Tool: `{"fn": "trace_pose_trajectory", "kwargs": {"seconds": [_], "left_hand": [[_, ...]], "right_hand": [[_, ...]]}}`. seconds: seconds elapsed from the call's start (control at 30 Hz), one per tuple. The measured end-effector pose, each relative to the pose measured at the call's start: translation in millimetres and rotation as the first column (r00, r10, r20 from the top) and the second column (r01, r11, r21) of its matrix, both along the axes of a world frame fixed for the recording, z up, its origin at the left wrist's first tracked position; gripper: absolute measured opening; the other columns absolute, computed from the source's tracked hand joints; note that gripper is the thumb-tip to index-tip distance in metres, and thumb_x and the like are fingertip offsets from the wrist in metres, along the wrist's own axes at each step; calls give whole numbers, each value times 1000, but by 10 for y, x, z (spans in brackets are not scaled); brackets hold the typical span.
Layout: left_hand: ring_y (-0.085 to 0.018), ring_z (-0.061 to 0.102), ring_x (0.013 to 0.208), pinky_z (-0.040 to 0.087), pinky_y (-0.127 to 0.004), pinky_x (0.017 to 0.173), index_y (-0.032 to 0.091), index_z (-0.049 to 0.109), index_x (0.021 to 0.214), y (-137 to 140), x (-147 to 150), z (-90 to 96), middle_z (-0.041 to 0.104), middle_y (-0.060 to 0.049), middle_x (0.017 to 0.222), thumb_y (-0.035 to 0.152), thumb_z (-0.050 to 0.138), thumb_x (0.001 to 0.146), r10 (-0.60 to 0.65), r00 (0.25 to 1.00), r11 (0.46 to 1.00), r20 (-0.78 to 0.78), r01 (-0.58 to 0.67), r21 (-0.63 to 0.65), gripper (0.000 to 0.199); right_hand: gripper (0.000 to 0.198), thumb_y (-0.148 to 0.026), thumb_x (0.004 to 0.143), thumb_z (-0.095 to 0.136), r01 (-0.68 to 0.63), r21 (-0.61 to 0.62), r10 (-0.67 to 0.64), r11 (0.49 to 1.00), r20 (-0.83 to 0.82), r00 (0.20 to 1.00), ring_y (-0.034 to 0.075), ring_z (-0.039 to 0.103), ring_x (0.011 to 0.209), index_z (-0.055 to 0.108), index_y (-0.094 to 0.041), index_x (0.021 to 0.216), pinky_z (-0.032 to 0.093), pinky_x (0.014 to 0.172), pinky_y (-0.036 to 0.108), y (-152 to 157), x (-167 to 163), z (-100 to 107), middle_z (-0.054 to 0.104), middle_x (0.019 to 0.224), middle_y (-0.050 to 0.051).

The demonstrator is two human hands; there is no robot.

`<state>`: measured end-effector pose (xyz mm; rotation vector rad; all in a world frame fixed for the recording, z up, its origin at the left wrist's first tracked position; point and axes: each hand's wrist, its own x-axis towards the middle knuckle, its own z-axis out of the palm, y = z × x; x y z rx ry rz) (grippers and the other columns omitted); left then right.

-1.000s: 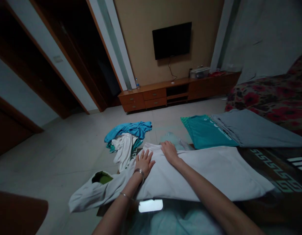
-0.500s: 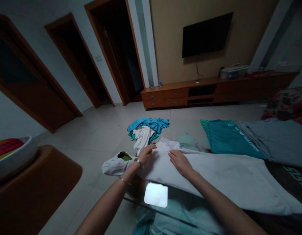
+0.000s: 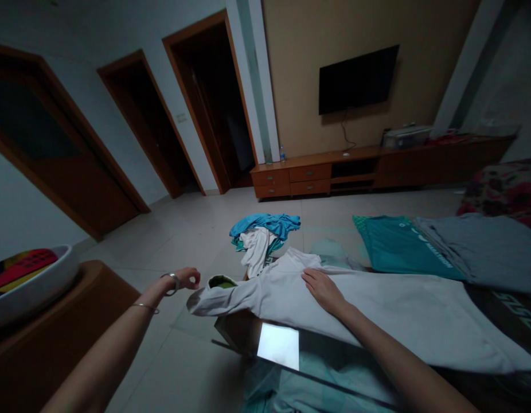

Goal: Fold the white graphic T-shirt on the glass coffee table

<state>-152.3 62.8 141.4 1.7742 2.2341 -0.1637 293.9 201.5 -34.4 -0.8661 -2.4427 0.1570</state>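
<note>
A long white garment lies spread across a glass-topped table. At its left end, over the table edge, is a green-lined opening that looks like a hood or collar. My right hand rests flat on the garment's upper part, fingers stretched out. Off to the left, my left hand hovers in the air just beyond the green-lined end, apart from the cloth. Its fingers are loosely bent, with nothing seen between them. Metal bracelets circle the left wrist.
A folded teal shirt and grey clothing lie at the right. Beyond the garment sits a heap of blue and white clothes. Left stands a brown stand bearing a white basin. A bright reflection shows on the glass.
My left hand has left the white garment and moved left, past the green-lined end. The right hand stays on the cloth. The view has tilted up slightly.
</note>
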Motion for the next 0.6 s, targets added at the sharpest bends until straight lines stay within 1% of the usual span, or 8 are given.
{"fn": "trace_pose_trajectory", "kwargs": {"seconds": [0.07, 0.17, 0.23, 0.3, 0.4, 0.5, 0.57, 0.6], "left_hand": [[-19, 55, 96, 39, -24, 89, 22, 66, 82, -20, -57, 15, 63, -2, 99, 18, 66, 58, -52, 997, 999, 51, 53, -12, 24], [-18, 51, 106, 35, -24, 95, 26, 66, 96, -48, 41, -175, 59, -1, 112, 9, 61, 59, -111, 988, 994, 108, 107, 36, 41], [-21, 47, 110, 32, -27, 98, 26, 68, 87, -51, 132, -342, 59, -3, 112, 8, 60, 60, -98, 985, 993, 140, 88, 77, 33], [-24, 43, 114, 29, -31, 100, 22, 67, 71, -44, 133, -417, 60, -4, 111, 8, 62, 59, -50, 983, 995, 175, 33, 98, 19], [-23, 48, 107, 35, -29, 94, 17, 63, 67, -55, -104, -283, 63, -3, 100, 10, 63, 59, 48, 963, 994, 264, -71, 81, 10], [-16, 55, 94, 40, -23, 84, 15, 62, 86, -146, -432, -75, 66, 1, 92, 16, 51, 74, 159, 902, 979, 402, -198, 56, 17], [-13, 57, 93, 42, -22, 82, 15, 58, 100, -235, -563, -55, 66, 2, 95, 16, 40, 81, 224, 848, 961, 481, -276, 37, 26], [-13, 58, 93, 43, -22, 81, 14, 56, 104, -274, -591, -92, 67, 1, 96, 17, 40, 81, 258, 822, 950, 508, -312, 22, 28]], "right_hand": [[32, -21, 92, 44, 3, 3, -3, 1000, 5, 1000, 20, 50, 118, 61, -19, 120, 36, 106, 36, -1, -2, 1, 57, 128, 8], [33, -21, 93, 42, 5, 1, -5, 1000, 13, 1000, 20, 50, 118, 60, -19, 120, 36, 105, 36, 2, -8, -5, 57, 127, 8], [33, -21, 93, 42, 12, -5, -12, 1000, 14, 1000, 20, 50, 118, 60, -19, 121, 36, 105, 36, 3, -12, -5, 57, 127, 8], [34, -21, 93, 42, 21, -14, -21, 1000, 16, 1000, 20, 51, 118, 60, -20, 121, 37, 105, 36, 3, -15, -4, 57, 127, 7], [34, -21, 93, 41, 26, -19, -25, 999, 17, 1000, 20, 51, 117, 61, -20, 120, 36, 105, 36, 3, -17, -6, 57, 127, 7], [34, -20, 93, 41, 19, -4, -19, 1000, 8, 1000, 20, 51, 118, 61, -19, 120, 36, 105, 37, 4, -18, -19, 57, 128, 7], [34, -19, 92, 41, 15, 4, -15, 1000, 1, 1000, 20, 51, 117, 62, -19, 120, 37, 105, 37, 6, -18, -27, 58, 127, 8], [34, -19, 92, 42, 15, 6, -15, 1000, -1, 1000, 21, 51, 117, 62, -18, 119, 37, 105, 37, 7, -18, -31, 58, 127, 8]]}}
